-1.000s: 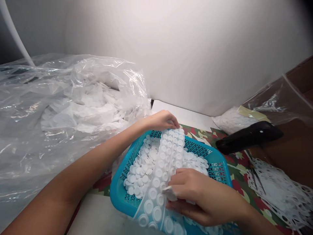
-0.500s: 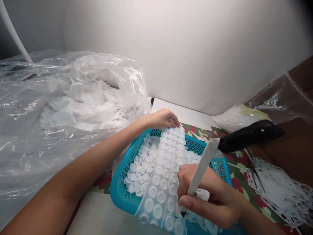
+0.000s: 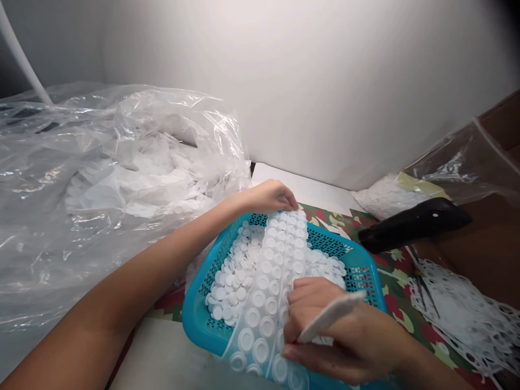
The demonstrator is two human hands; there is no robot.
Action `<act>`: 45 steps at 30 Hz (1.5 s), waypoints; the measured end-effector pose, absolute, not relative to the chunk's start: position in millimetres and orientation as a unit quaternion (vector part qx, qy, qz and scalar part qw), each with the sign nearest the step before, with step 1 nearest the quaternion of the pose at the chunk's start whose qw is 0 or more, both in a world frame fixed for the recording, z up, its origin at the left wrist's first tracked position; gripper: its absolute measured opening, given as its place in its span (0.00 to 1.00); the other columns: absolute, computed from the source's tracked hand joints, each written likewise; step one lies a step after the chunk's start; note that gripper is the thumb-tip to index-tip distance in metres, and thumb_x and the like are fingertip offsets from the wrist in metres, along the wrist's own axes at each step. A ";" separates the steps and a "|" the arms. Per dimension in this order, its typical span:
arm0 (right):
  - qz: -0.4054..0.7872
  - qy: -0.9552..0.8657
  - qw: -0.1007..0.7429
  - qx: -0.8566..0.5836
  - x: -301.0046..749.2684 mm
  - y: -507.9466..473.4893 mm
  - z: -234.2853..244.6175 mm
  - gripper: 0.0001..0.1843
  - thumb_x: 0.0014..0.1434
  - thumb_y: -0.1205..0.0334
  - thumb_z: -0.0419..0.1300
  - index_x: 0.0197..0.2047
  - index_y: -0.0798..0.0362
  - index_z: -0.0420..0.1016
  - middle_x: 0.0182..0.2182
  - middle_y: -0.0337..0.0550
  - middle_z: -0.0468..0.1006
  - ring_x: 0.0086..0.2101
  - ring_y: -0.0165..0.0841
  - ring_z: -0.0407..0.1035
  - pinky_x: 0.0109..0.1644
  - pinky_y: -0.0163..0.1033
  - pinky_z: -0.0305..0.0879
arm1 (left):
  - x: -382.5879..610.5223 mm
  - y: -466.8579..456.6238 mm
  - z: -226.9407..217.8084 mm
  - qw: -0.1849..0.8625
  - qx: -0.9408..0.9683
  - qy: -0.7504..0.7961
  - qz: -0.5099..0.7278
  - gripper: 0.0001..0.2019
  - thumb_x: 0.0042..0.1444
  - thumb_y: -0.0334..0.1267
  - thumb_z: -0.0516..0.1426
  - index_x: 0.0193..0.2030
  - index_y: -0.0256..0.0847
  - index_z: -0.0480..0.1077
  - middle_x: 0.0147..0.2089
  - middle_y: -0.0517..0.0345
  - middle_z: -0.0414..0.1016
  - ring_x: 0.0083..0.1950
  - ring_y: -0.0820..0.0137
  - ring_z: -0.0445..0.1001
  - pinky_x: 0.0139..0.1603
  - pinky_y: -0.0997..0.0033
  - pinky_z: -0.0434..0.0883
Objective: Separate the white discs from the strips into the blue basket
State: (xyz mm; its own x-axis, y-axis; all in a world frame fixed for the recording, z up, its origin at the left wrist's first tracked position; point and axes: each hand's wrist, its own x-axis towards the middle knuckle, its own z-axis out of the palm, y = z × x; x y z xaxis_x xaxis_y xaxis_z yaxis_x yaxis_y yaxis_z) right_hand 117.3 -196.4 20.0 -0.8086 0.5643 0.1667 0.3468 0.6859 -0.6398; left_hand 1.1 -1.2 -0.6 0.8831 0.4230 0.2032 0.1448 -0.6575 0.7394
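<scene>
A pale strip [image 3: 260,303] set with rows of round white discs lies lengthwise across a blue plastic basket [image 3: 199,336]. My left hand [image 3: 273,196] pinches the strip's far end above the basket's back rim. Closed around a slim tool with a white wrapped handle [image 3: 335,315], my right hand [image 3: 325,330] is over the strip's near right side. The tool's working end is hidden behind my fingers. Loose white discs [image 3: 229,295] fill the basket on both sides of the strip.
A large clear plastic bag [image 3: 122,184] with white pieces spreads over the left. At the right are a black elongated object [image 3: 414,223], scissors [image 3: 426,295] and a heap of white perforated scraps [image 3: 459,325]. A white bag [image 3: 377,197] sits behind, beside brown cardboard [image 3: 487,249].
My right hand has shifted slightly left and tipped the tool, so its handle now slants lower toward the right. My left hand keeps its hold on the strip's far end.
</scene>
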 end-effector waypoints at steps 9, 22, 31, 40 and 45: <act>0.308 -0.895 0.196 -0.257 118.5 -198.4 20.3 0.10 0.63 0.64 0.51 0.29 0.53 0.64 0.21 0.37 0.67 0.24 0.28 0.60 0.32 0.35 0.58 | 1.3 -0.2 -0.7 0.380 0.893 0.158 0.180 0.12 0.53 0.31 0.55 0.42 0.35 0.77 0.45 0.48 0.80 0.47 0.67 0.77 0.47 0.70 0.70; 0.292 -0.876 0.276 -0.266 115.4 -199.6 19.1 0.09 0.65 0.63 0.53 0.33 0.55 0.70 0.22 0.39 0.72 0.24 0.28 0.62 0.32 0.36 0.56 | 1.7 -1.2 -0.6 0.386 0.891 0.155 0.181 0.12 0.52 0.32 0.55 0.42 0.35 0.77 0.45 0.48 0.80 0.46 0.66 0.77 0.47 0.69 0.70; 0.270 -0.904 0.192 -0.271 115.5 -201.2 19.6 0.08 0.64 0.62 0.54 0.33 0.54 0.67 0.23 0.37 0.70 0.27 0.27 0.62 0.32 0.35 0.56 | 1.9 -1.4 -1.2 0.390 0.889 0.152 0.183 0.12 0.52 0.31 0.55 0.41 0.35 0.77 0.44 0.48 0.80 0.46 0.66 0.77 0.47 0.68 0.70; 0.296 -0.870 0.274 -0.286 116.0 -202.0 16.8 0.06 0.64 0.65 0.54 0.35 0.55 0.69 0.25 0.39 0.73 0.27 0.28 0.63 0.33 0.37 0.57 | 2.3 -0.8 -1.8 0.391 0.889 0.154 0.183 0.11 0.52 0.31 0.56 0.41 0.37 0.77 0.44 0.50 0.80 0.46 0.66 0.77 0.48 0.68 0.70; 0.280 -0.885 0.236 -0.286 115.2 -201.8 16.8 0.06 0.64 0.64 0.55 0.35 0.55 0.68 0.25 0.37 0.72 0.27 0.27 0.62 0.33 0.36 0.55 | 2.7 -1.0 -2.2 0.392 0.888 0.154 0.185 0.11 0.53 0.31 0.56 0.41 0.36 0.77 0.44 0.50 0.80 0.46 0.66 0.77 0.48 0.68 0.70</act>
State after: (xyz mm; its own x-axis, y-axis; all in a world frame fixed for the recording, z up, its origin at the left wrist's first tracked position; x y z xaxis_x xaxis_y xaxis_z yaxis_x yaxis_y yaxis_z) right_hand 115.2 -201.8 16.8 -0.7250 0.6391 0.2568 0.3751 0.6791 -0.6310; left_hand 2.7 -1.0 -2.2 0.8845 0.4181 0.2071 0.1283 -0.6447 0.7536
